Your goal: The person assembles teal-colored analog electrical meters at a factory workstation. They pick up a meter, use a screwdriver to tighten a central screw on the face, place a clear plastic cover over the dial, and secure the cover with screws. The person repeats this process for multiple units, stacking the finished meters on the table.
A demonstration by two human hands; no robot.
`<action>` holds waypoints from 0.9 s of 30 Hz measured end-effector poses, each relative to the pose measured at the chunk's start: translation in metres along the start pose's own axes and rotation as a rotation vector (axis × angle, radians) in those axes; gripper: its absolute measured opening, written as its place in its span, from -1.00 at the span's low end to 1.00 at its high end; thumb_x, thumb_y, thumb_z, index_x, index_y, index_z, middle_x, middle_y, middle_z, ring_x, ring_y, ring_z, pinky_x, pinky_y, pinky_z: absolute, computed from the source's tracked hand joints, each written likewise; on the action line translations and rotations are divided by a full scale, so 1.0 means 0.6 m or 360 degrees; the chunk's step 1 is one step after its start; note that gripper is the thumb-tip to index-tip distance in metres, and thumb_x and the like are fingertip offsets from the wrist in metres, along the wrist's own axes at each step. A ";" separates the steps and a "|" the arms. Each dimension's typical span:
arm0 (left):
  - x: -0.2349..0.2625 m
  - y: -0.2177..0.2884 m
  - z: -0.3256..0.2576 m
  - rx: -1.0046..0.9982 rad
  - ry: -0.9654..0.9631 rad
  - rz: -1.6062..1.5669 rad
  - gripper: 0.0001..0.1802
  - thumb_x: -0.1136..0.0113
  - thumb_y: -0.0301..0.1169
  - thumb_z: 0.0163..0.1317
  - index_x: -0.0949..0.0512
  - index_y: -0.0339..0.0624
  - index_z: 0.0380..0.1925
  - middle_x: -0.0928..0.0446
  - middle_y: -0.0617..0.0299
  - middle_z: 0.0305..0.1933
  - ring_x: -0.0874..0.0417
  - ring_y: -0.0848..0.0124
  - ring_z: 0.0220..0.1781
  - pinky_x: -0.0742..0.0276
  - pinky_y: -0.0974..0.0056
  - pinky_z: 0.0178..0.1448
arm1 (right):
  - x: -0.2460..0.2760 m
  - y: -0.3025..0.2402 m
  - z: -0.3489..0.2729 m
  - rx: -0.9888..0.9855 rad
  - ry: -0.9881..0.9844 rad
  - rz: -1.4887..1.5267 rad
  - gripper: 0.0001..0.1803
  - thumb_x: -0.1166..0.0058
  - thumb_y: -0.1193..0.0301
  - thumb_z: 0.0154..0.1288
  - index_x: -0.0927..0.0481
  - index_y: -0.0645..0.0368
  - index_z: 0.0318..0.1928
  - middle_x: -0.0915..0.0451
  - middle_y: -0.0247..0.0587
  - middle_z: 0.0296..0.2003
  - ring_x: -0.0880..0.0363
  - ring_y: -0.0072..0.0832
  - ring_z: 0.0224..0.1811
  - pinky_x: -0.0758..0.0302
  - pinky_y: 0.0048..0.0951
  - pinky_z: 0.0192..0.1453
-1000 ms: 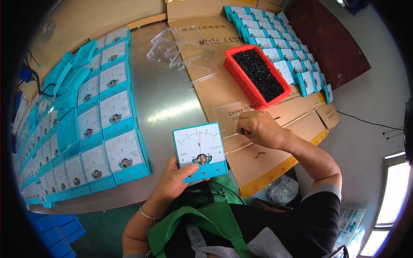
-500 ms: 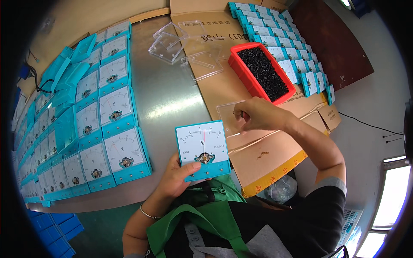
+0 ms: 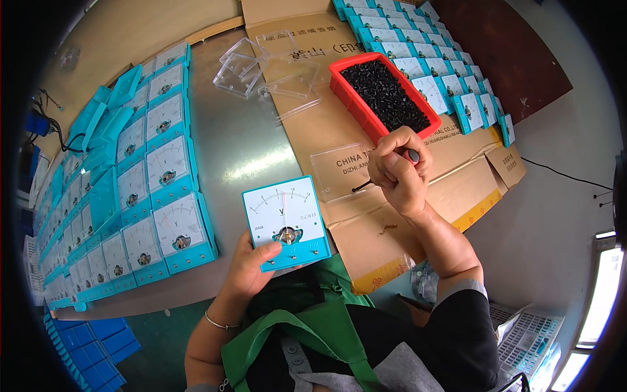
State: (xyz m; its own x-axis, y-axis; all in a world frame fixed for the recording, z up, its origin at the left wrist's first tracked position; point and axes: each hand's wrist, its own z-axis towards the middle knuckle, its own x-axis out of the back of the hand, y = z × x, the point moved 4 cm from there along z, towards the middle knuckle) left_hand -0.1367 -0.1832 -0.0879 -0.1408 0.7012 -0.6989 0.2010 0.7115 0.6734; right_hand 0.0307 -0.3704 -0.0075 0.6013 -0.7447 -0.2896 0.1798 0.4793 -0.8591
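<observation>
My left hand [image 3: 251, 261] grips a voltmeter [image 3: 285, 219] by its lower left corner, thumb on the front. The meter has a turquoise case, a white dial with a thin needle, and a round metal part showing below the scale. To the right of it, my right hand [image 3: 403, 170] is closed around a screwdriver [image 3: 413, 156]. The dark handle end shows by the fingers, and a thin shaft points left toward the meter without touching it. Under the shaft, a clear plastic cover [image 3: 324, 176] lies on the cardboard.
A red bin [image 3: 344, 98] of small black pieces stands beyond my right hand on a cardboard sheet [image 3: 366, 245]. Several clear covers [image 3: 238, 68] lie at the far middle. Rows of meters [image 3: 166, 163] fill the left, with turquoise shells [image 3: 104, 124] on top; more meters [image 3: 467, 111] stand far right.
My right hand has moved right and turned, bringing the screwdriver and its shaft into sight. The voltmeter in my left hand has shifted slightly left in the view and tilted.
</observation>
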 end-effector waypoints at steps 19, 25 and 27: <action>-0.026 0.015 -0.002 0.0044 -0.0063 -0.0044 -0.48 -0.16 -0.42 0.14 -0.27 -0.39 0.07 -0.49 -0.05 -0.06 -0.62 0.15 -0.16 -0.64 0.08 -0.21 | -0.017 0.007 -0.005 -0.0003 0.0364 -0.0262 -0.74 0.12 0.29 0.41 -0.33 0.20 -0.37 -0.23 -0.45 -0.67 -0.16 -0.73 -0.69 -0.13 -0.64 -0.66; -0.024 0.014 -0.001 -0.0017 -0.0102 -0.0010 -0.57 -0.12 -0.41 0.19 -0.31 -0.37 0.02 -0.50 -0.04 -0.08 -0.62 0.18 -0.20 -0.61 0.10 -0.19 | -0.027 0.013 0.010 -0.0067 0.0307 -0.0298 -0.74 0.10 0.30 0.40 -0.33 0.21 -0.38 -0.22 -0.46 -0.68 -0.13 -0.74 -0.69 -0.12 -0.66 -0.67; -0.019 0.011 0.001 0.0004 -0.0129 -0.0003 -0.59 -0.13 -0.41 0.19 -0.32 -0.36 0.00 -0.50 -0.02 -0.09 -0.62 0.19 -0.20 -0.61 0.10 -0.18 | -0.032 0.010 0.020 -0.0150 0.0142 -0.0341 -0.74 0.09 0.29 0.40 -0.37 0.24 -0.34 -0.22 -0.47 -0.67 -0.12 -0.75 -0.69 -0.11 -0.67 -0.66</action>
State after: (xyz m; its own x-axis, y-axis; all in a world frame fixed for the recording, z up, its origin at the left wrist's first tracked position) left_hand -0.1333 -0.1866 -0.0758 -0.0622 0.6936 -0.7177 0.2032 0.7128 0.6713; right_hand 0.0295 -0.3476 -0.0022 0.4854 -0.8647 -0.1290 0.2199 0.2636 -0.9392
